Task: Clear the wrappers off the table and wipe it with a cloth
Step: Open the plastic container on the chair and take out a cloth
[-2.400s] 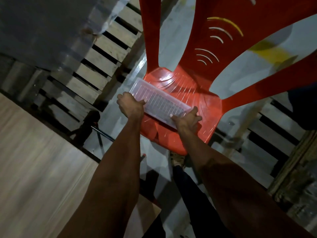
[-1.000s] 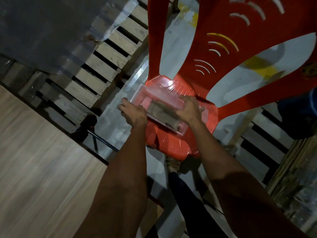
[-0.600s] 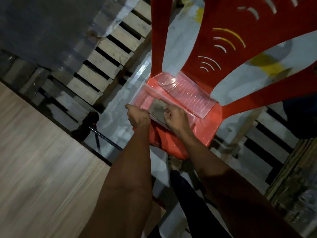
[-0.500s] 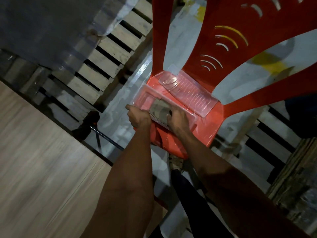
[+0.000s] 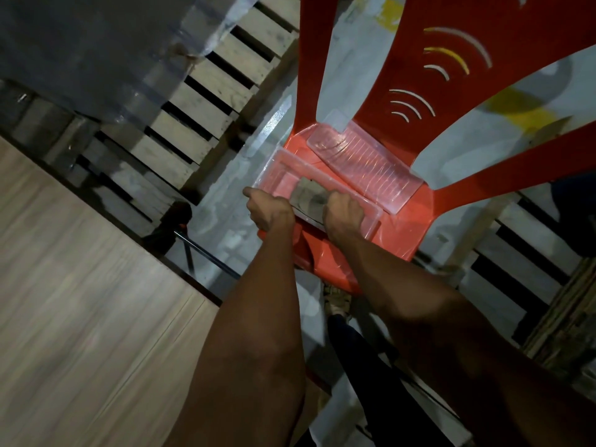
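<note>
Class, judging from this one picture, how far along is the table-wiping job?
Done: the clear ribbed lid lies off the clear plastic box on the red plastic chair. In hand: both hands, left hand and right hand, grip the grey folded cloth. Left: wiping the wooden table.

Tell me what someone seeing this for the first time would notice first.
The bright red plastic chair fills the upper right. On its seat sits a clear plastic box, its lid lying behind it. Both hands, left hand and right hand, reach into the box around a folded grey cloth.
</note>
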The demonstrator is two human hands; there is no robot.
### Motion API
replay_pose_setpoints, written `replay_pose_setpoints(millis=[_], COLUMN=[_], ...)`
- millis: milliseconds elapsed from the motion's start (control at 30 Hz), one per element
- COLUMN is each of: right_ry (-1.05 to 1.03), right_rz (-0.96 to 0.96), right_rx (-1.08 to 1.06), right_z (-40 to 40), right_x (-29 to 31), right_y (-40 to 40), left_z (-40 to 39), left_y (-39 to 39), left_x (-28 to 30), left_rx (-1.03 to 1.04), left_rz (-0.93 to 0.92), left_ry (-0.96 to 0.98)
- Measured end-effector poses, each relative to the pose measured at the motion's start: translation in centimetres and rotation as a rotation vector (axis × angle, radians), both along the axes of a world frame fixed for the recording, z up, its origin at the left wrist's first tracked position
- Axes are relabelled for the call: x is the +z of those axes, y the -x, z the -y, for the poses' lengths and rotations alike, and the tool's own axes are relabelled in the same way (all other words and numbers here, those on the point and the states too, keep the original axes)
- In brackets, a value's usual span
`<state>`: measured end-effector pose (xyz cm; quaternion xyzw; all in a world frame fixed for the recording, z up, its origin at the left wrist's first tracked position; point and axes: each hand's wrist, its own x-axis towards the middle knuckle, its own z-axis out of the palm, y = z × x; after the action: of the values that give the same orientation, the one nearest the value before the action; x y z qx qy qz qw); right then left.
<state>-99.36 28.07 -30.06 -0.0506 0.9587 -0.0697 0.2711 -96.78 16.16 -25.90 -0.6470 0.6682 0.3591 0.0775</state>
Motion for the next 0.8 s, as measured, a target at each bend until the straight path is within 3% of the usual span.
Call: replay_pose_setpoints(millis=[467, 800], right_ry=[0.221, 0.550], right_rz=[-0.066, -0.023], right_rx=[-0.066, -0.382], right_z=[-1.3, -2.8], right_x=[3.7, 14.7], right_y=[-1.3, -1.8], left_z=[-0.7, -2.7], left_y=[-0.7, -0.6], left_x=[1.5, 10.3], left_rx=[0.027, 0.092], left_rz=[-0.041, -0.240], left_ry=[-0.024, -0.169])
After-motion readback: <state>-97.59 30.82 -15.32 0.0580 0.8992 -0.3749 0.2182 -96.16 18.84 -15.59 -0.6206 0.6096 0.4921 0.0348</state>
